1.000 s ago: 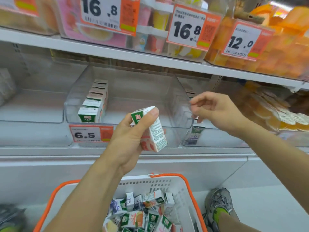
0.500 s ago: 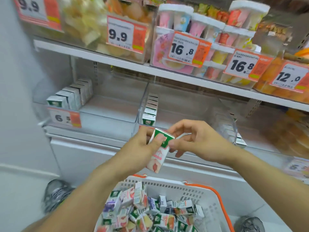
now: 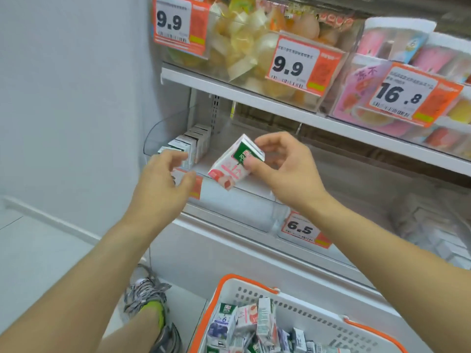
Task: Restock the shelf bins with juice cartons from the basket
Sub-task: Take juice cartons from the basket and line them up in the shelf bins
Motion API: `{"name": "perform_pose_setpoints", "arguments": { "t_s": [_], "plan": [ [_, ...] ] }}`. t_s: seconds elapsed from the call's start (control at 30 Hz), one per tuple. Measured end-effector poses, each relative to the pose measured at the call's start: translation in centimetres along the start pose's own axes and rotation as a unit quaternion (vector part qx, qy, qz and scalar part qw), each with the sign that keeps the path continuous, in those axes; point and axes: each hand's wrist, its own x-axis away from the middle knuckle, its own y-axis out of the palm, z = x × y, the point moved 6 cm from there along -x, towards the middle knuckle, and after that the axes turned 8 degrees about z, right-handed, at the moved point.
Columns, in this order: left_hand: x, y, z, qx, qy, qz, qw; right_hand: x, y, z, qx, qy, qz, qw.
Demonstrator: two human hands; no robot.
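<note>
Small pink-and-white juice carton with green top (image 3: 235,162) pinched at its top end by right hand (image 3: 283,169), tilted, just in front of clear plastic shelf bin (image 3: 163,128). Left hand (image 3: 163,179) loosely curled, grasping nothing. Probably light, stiff-walled, crushable; best taken across flat faces.

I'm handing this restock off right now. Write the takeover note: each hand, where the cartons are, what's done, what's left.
Right hand pinches a tilted pink juice carton in front of the clear shelf bin.
Left hand holds nothing, fingers loosely curled at the bin's front edge.
Done: a row of cartons stands in that bin's left side.
Left: place the held carton; the basket below holds many more.
</note>
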Motion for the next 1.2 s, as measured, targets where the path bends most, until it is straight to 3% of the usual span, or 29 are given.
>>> {"name": "perform_pose_setpoints", "arguments": {
  "t_s": [0.13, 0.27, 0.4, 0.77, 1.03, 1.2],
  "plan": [
    [-1.8, -1.0, -4.1, -0.088, -0.011, 0.046, 0.995, -4.6, 4.5, -0.4, 0.02, -0.036, 0.017, 0.999],
    [-2.2, -0.7, -6.4, -0.086, -0.033, 0.025, 0.995, -7.6, 10.6, 0.0, 0.082, -0.023, -0.043, 0.995],
    [-2.5, -0.1, -7.2, -0.046, -0.055, -0.001, 0.997, -9.2, 14.6, -0.1, 0.111, -0.013, -0.054, 0.992],
    [-2.1, 0.8, -5.9, 0.058, -0.039, -0.019, 0.997, -9.7, 16.4, -0.7, 0.22, -0.026, -0.131, 0.966],
    [-2.0, 0.9, -6.1, 0.038, -0.042, -0.041, 0.998, -8.1, 19.0, 2.7, 0.137, 0.072, -0.119, 0.981],
    [-2.2, 0.8, -6.4, 0.033, -0.039, -0.032, 0.998, -8.1, 19.8, 3.6, 0.17, 0.104, -0.151, 0.968]
  ]
}}
